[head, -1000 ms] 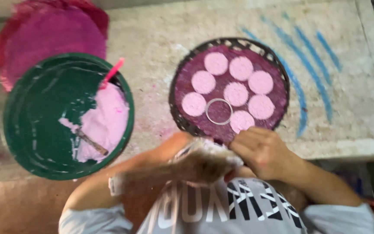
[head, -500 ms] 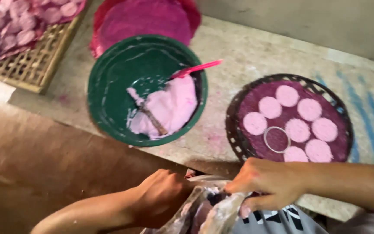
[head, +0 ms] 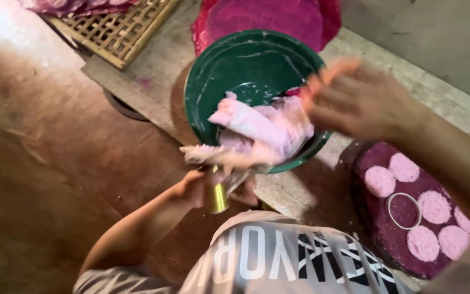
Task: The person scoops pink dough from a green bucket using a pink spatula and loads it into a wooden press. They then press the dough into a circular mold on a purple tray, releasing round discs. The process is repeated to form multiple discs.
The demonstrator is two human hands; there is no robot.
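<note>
Concrete slab, grey and stained pink, carries everything; brown earth floor lies to its left. Head view, only 1 camera. At the slab's near-left edge stands a green basin [head: 213,81], and a soft pale-pink dough mass [head: 262,128] hangs over its near rim. Left hand [head: 199,188] sits just below that rim, in front of the slab edge, fingers curled around a small brass-coloured cylinder [head: 218,197] and pinching the lower flap of the dough; grip narrow, closed. Right hand [head: 357,98] is over the basin's right rim, blurred by motion; fingers look loosely bent and close together, touching or just beside the dough, and I cannot tell whether they hold any. At the slab's near-right corner is a round dark tray [head: 373,218] with a purple sheet, 6 pale-pink discs [head: 379,181] visible on it, and a thin metal ring [head: 403,210] lying between them. Behind the basin, toward the far edge, a stack of magenta round mats [head: 267,19]; at the far-left corner a woven bamboo rack [head: 118,30]. Change against 0.5 s ago: then both hands were low by the shirt and the pink mass lay inside the basin; now the dough is drawn up over the near rim and both hands are at the basin. Judgement: work has passed from the tray to handling the dough itself.
</note>
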